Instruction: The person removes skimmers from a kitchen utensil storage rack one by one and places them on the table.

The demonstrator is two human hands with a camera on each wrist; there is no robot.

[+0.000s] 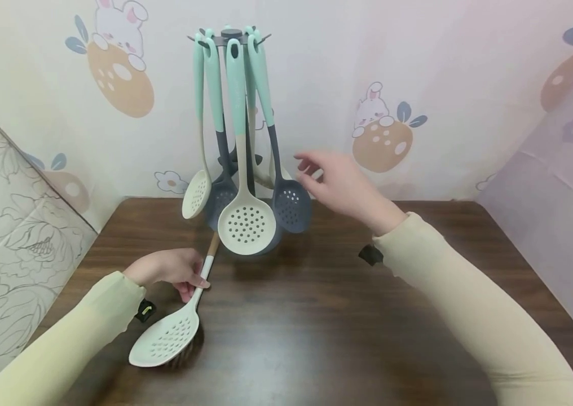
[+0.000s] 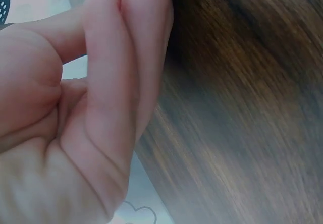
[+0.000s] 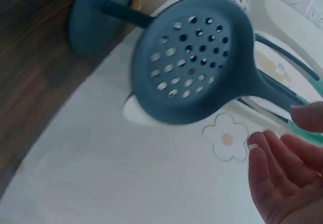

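Observation:
My left hand (image 1: 177,269) pinches the handle of a white slotted spoon (image 1: 167,335), whose perforated bowl points toward the near left and whose handle has a wooden end. In the left wrist view the fingers (image 2: 111,67) hide most of what they hold. My right hand (image 1: 334,183) is raised beside a dark grey skimmer (image 1: 291,206), its fingers loosely bent and holding nothing. The right wrist view brings the skimmer's holed bowl (image 3: 192,57) close. There the thumb (image 3: 309,117) overlaps the skimmer's handle end; whether they touch I cannot tell.
A rotating-style rack with a dark top hub (image 1: 232,35) carries several mint-handled utensils, including a cream skimmer (image 1: 247,225) in front and a small cream skimmer (image 1: 197,194) at left. It stands on a brown wooden table (image 1: 317,338) before a patterned curtain (image 1: 317,84).

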